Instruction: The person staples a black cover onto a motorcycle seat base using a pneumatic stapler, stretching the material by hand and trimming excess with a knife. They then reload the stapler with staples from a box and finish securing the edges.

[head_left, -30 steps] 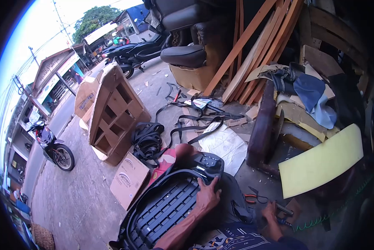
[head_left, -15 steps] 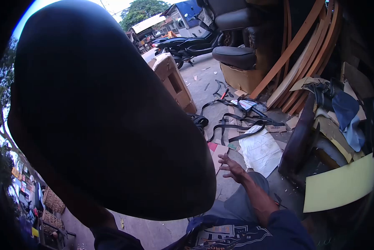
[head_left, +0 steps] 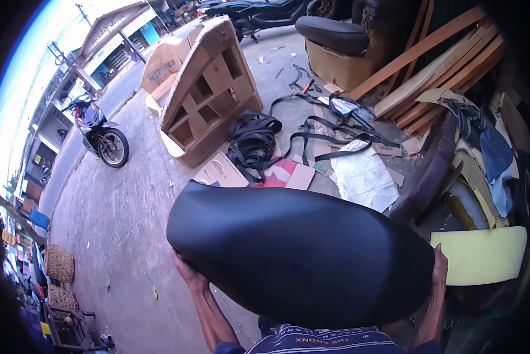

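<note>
A black motorcycle seat with a smooth cover lies across the front of my view, held level before my chest. At its left end, my left hand grips the lower edge; the fingertips are hidden under the seat. My right hand is pressed against the right end, with the thumb showing at the rim and the other fingers out of sight behind it. The underside of the seat cannot be seen.
Beyond the seat lie coiled black straps, a white cloth and cardboard pieces. A wooden frame stands at the back. Yellow foam sits at right, below curved wooden planks. A motorbike stands at left.
The seat has come down from upright close to my face to lying crosswise before me. My right hand, earlier free with fingers spread, now holds its right end.
</note>
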Motion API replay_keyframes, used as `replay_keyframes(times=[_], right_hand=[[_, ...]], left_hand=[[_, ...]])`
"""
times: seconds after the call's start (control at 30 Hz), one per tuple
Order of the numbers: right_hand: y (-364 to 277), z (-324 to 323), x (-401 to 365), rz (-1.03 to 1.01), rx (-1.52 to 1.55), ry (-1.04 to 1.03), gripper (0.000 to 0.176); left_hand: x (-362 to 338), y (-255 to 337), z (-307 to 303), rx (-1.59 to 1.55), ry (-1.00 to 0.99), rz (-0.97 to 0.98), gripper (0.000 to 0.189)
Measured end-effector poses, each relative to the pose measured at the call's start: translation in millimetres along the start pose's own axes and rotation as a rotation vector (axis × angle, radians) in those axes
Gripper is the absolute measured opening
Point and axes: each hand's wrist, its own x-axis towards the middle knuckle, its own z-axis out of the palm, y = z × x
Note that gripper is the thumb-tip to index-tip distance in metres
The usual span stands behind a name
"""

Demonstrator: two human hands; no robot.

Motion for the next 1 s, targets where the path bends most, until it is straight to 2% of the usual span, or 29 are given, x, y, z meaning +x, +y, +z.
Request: replay_keyframes(times=[0.03,0.1,0.17,0.2,0.23,0.27,0.37,0.43,0.47,0.53,0.63,0.7,0.77,0.8,0.83,0.87,0.93,1.0], right_hand=[[-10.5,-19.2,-19.8,-0.038,-0.084,0.054,0.068],[7.3,-79.4,-33.8,0.089,-0.246,0.042,0.074],[4.5,-127.4,-44.2,0.200,-0.319,0.029,0.076],[16.1,-156.2,-43.5,0.244,-0.267,0.118,0.076],[20.6,-152.7,-37.0,0.259,-0.178,0.221,0.076],[19.1,-161.2,-41.6,0.244,-0.264,0.203,0.077],[-78.9,-87.2,-80.8,0.070,-0.804,-0.082,0.080],[-130.8,-31.7,-98.8,-0.056,-0.935,-0.222,0.082],[-153.3,-7.6,-104.4,-0.050,-0.935,-0.226,0.082],[-194.2,39.1,-107.5,-0.201,-0.952,-0.496,0.090],[-233.2,107.4,-83.6,-0.239,-0.753,-0.944,0.085],[-235.9,172.2,-53.7,-0.313,-0.597,-1.252,0.080],[-240.9,268.6,-36.0,-0.433,-0.567,-1.283,0.081],[-229.6,328.0,-26.3,-0.531,-0.470,-1.203,0.083],[-249.4,374.7,-31.1,-0.399,-0.482,-1.298,0.090],[-233.2,424.7,-35.1,-0.424,-0.393,-1.286,0.095],[-262.3,464.3,-62.3,-0.215,-0.493,-1.403,0.091],[-238.7,489.2,-78.2,-0.697,-0.607,-1.108,0.090]], left_hand=[[-14.3,-39.6,-17.6,0.027,0.044,-0.007,0.063],[-54.8,-90.5,-15.4,0.073,0.098,-0.062,0.065],[-102.0,-118.6,-18.5,0.113,0.167,-0.104,0.067],[-123.1,-123.5,-21.7,0.154,0.196,-0.109,0.067],[-121.0,-130.2,-20.8,0.181,0.186,-0.093,0.068],[-129.2,-133.7,-24.7,0.201,0.189,-0.084,0.067],[-160.1,-137.5,-49.5,0.222,0.188,-0.029,0.065],[-162.2,-135.7,-59.1,0.237,0.153,0.004,0.064],[-160.3,-131.6,-63.9,0.251,0.133,0.011,0.064],[-147.7,-120.7,-69.0,0.289,0.068,0.018,0.063],[-109.2,-93.6,-67.2,0.397,-0.114,0.006,0.061],[-70.3,-64.7,-53.3,0.596,-0.265,-0.057,0.076],[-36.5,-41.5,-43.7,0.531,-0.387,-0.292,0.081],[-4.9,-28.4,-50.4,0.630,-0.637,-0.351,0.084],[15.3,-23.1,-51.4,0.720,-0.893,-0.413,0.087],[32.5,-23.9,-49.7,0.738,-0.973,-0.513,0.087],[47.7,-30.8,-39.7,0.705,-0.957,-0.666,0.086],[57.5,-42.0,-32.3,0.600,-0.873,-0.744,0.086]])
